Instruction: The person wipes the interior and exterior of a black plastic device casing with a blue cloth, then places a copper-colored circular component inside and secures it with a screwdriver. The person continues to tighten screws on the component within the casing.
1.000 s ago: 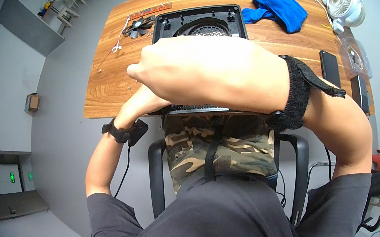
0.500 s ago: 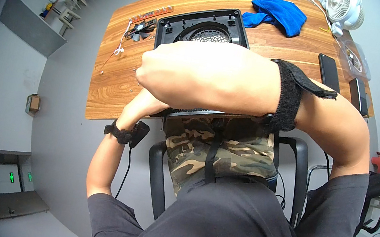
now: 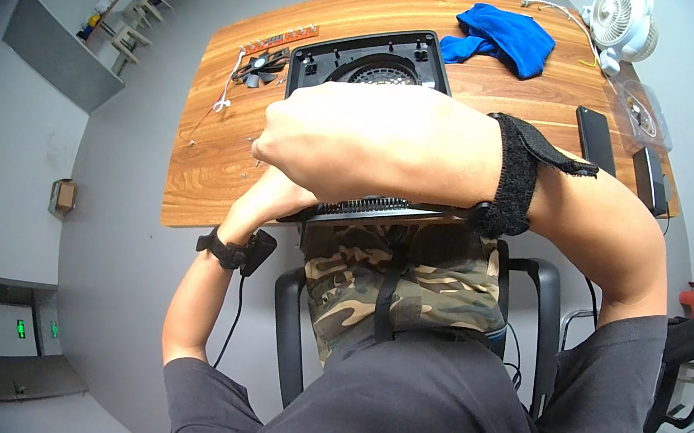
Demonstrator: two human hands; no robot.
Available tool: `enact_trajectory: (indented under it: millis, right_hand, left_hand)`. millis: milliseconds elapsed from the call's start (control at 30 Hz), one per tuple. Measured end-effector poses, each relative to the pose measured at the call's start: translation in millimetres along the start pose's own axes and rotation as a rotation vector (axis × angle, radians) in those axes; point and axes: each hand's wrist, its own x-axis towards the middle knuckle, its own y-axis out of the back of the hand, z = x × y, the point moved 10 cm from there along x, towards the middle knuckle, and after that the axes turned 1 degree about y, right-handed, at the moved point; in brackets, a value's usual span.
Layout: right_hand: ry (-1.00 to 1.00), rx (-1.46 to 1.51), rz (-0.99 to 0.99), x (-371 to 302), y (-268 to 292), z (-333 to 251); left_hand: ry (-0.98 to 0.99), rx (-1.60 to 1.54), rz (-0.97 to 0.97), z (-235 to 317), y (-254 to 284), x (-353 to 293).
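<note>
A black plastic housing [image 3: 319, 54] with a round vented grille [image 3: 389, 75] lies at the near side of the wooden table. My right hand [image 3: 315, 133] is above its left half, closed in a fist with the back of the hand up. Whatever that fist grips is hidden beneath it. Lower down, my left hand [image 3: 284, 195] reaches in at the housing's near left corner, its fingers out of sight under the right hand. Just left of the housing lies a small black fan [image 3: 262, 67] with a thin cable. Small screws lie near the right knuckles, too tiny to make out well.
An orange strip [image 3: 280, 38] with small pieces lies behind the fan. A blue cloth [image 3: 518, 43] sits at the back. On the right are a black phone [image 3: 596, 137], a dark box [image 3: 650, 178], a clear container [image 3: 644, 115] and a white desk fan [image 3: 620, 24].
The whole view has shifted slightly, with the table sitting a little lower. Both hands keep nearly the same pose at the housing; the right fist has turned only slightly.
</note>
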Motion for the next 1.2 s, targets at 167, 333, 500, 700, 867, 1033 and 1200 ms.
enact_trajectory:
  millis: [167, 333, 500, 700, 867, 1033, 1200]
  right_hand:
    - [-0.114, 0.076, -0.162, 4.5, -18.5, 4.3]
    - [-0.148, 0.043, -0.217, 10.1, -16.3, 2.7]
    - [-0.105, 0.067, -0.148, 6.1, 0.5, -4.3]
    - [-0.095, 0.080, -0.074, 1.9, -10.8, 1.1]
    - [-0.085, 0.086, -0.073, 8.9, -15.7, 4.3]
    - [-0.232, 0.020, -0.297, 11.7, -18.2, 12.2]
    - [-0.292, -0.022, -0.386, 15.7, 1.7, 12.4]
  left_hand:
    - [0.067, -0.016, -0.029, 0.1, 1.0, -8.3]
    - [0.024, 0.009, 0.001, -4.8, 3.3, -10.2]
    - [-0.023, 0.089, 0.004, -10.7, 1.4, -8.0]
    - [0.087, -0.005, -0.018, 0.8, 3.2, -9.8]
    - [0.100, -0.070, -0.023, -22.6, -1.6, -8.2]
    - [0.126, -0.157, -0.049, -35.1, -7.2, -4.1]
    - [0.041, -0.037, -0.032, -2.7, -6.1, 10.2]
